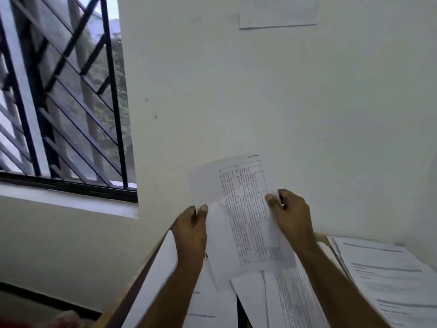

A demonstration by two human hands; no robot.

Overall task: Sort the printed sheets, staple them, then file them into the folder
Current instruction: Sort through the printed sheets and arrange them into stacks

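Observation:
I hold a printed sheet [246,209] with a table of small text up in front of the white wall, above the desk. My left hand [191,230] pinches its left edge between thumb and fingers. My right hand [290,214] pinches its right edge the same way. A second blank-looking sheet shows behind it at the upper left. More printed sheets [290,299] lie on the desk under my arms. No stapler or folder is in view.
A stack of printed pages [387,275] lies at the right of the desk. The desk's wooden edge [142,263] runs diagonally at lower left. A barred window [61,95] fills the upper left. A paper [279,10] is stuck on the wall above.

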